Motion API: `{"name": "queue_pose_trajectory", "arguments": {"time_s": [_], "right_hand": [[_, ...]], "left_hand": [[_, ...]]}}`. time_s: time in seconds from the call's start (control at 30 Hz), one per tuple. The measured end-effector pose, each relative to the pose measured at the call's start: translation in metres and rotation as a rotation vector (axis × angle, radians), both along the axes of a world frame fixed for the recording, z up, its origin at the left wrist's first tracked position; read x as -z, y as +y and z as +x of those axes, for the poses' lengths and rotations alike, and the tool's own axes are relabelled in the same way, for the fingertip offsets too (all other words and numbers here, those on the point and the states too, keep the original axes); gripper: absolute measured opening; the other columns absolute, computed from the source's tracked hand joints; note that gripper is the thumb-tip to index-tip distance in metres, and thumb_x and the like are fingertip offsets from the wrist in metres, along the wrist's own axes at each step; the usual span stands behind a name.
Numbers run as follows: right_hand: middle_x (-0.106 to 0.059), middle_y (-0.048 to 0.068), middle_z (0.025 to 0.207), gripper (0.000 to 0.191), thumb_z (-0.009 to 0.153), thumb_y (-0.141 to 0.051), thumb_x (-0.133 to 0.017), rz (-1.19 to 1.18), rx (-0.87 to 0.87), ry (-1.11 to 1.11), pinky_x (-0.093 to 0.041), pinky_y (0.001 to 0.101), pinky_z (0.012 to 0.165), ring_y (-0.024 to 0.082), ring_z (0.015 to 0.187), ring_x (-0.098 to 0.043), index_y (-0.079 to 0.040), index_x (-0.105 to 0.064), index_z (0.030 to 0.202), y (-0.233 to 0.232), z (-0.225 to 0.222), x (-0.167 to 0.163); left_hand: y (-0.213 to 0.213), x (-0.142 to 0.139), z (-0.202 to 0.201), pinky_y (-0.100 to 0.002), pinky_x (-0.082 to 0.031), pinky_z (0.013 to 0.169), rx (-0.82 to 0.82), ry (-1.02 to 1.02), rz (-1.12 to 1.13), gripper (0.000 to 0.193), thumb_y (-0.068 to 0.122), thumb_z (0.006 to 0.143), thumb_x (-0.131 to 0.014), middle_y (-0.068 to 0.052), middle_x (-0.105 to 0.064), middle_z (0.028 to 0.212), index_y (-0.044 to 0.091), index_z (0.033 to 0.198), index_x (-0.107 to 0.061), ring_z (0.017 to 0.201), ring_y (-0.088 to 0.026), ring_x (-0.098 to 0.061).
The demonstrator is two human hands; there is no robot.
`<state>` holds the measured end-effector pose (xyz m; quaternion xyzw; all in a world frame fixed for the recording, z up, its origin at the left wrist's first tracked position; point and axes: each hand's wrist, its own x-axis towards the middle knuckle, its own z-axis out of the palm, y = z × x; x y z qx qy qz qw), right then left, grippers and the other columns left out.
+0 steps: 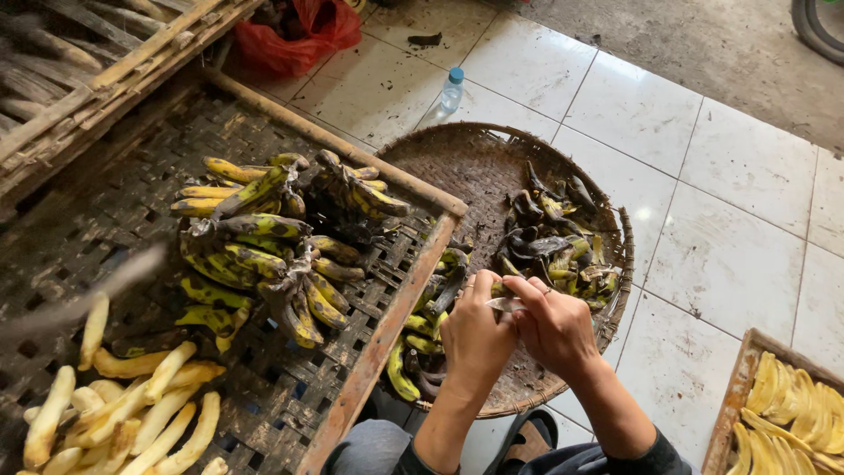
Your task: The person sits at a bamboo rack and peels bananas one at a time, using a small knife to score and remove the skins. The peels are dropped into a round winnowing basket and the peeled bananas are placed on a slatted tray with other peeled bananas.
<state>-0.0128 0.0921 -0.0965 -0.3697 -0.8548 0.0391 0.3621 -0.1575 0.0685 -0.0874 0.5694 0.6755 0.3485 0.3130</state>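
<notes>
Both hands are held together over the near edge of a round woven basket (457,167). The left hand (475,339) is closed around a small item that is mostly hidden; it is probably a banana being peeled, but the view is too blocked to be sure. The right hand (554,325) is closed too, and a small knife blade (505,304) is seen pinched in its fingers (527,288), pointing left toward the left hand. Just under the hands, green-black bananas and peels (422,339) are piled at the basket's near-left edge. Peeled pale bananas (132,405) are laid out at near left on a woven bamboo rack (290,405). At near right, sliced yellow banana pieces (791,409) are spread on a wooden-framed tray (734,396). Farther on the rack, bunches of unpeeled blackened yellow bananas (272,237) are heaped. A heap of dark peels (554,242) is seen in the far-right part of the basket. Beyond it, a clear plastic bottle with a blue cap (452,90) is stood on the white tiled floor (703,220), and a red plastic bag (299,35) is lying farthest back.
</notes>
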Motion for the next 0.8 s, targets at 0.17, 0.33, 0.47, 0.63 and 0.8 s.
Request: {"name": "queue_pose_trajectory", "arguments": {"time_s": [0.17, 0.33, 0.47, 0.63, 0.8], "right_hand": [[-0.065, 0.014, 0.073, 0.02, 0.101, -0.022, -0.06, -0.109, 0.17, -0.022, -0.05, 0.0447, 0.055, 0.033, 0.062, -0.065, -0.011, -0.056, 0.116, 0.001, -0.005, 0.017], [-0.048, 0.003, 0.062, 0.033, 0.111, -0.041, -0.04, -0.807, 0.084, 0.465, -0.034, 0.0312, 0.045, 0.016, 0.051, -0.045, -0.011, -0.054, 0.113, 0.011, 0.0, 0.015], [-0.042, -0.002, 0.056, 0.046, 0.103, -0.055, -0.036, -1.32, 0.111, 0.924, -0.025, 0.0262, 0.035, 0.008, 0.04, -0.033, -0.011, -0.05, 0.097, 0.027, 0.021, 0.016], [-0.043, 0.001, 0.062, 0.054, 0.107, -0.058, -0.038, -1.511, 0.224, 0.716, -0.03, 0.0293, 0.04, 0.012, 0.045, -0.037, -0.009, -0.047, 0.09, 0.048, 0.04, 0.05], [-0.058, 0.008, 0.085, 0.041, 0.103, -0.048, -0.05, -1.048, 0.507, -0.143, -0.044, 0.0345, 0.062, 0.02, 0.071, -0.055, -0.009, -0.061, 0.102, 0.048, 0.037, 0.064]], "left_hand": [[0.001, 0.004, 0.004, -0.051, -0.053, 0.074, 0.033, 0.142, 0.117, 0.03, 0.014, 0.082, -0.072, -0.014, -0.06, 0.106, 0.009, 0.107, -0.056, 0.096, -0.038, -0.066], [0.002, 0.007, 0.0, -0.045, -0.055, 0.083, -0.041, -0.096, 0.389, 0.032, -0.009, 0.087, -0.065, -0.015, -0.059, 0.107, 0.008, 0.114, -0.068, 0.097, -0.037, -0.067], [0.003, 0.006, -0.001, -0.042, -0.056, 0.104, 0.025, -0.336, 0.643, 0.044, -0.016, 0.084, -0.064, -0.014, -0.067, 0.117, 0.008, 0.122, -0.07, 0.126, -0.035, -0.066], [0.008, 0.005, -0.002, -0.039, -0.057, 0.105, -0.087, -1.004, 0.5, 0.047, 0.002, 0.087, -0.075, -0.011, -0.068, 0.131, 0.009, 0.132, -0.063, 0.123, -0.029, -0.065], [0.019, 0.019, -0.025, -0.041, -0.057, 0.107, -0.133, -1.487, 0.512, 0.039, 0.021, 0.095, -0.068, -0.01, -0.066, 0.136, 0.011, 0.131, -0.054, 0.129, -0.026, -0.063]]}}
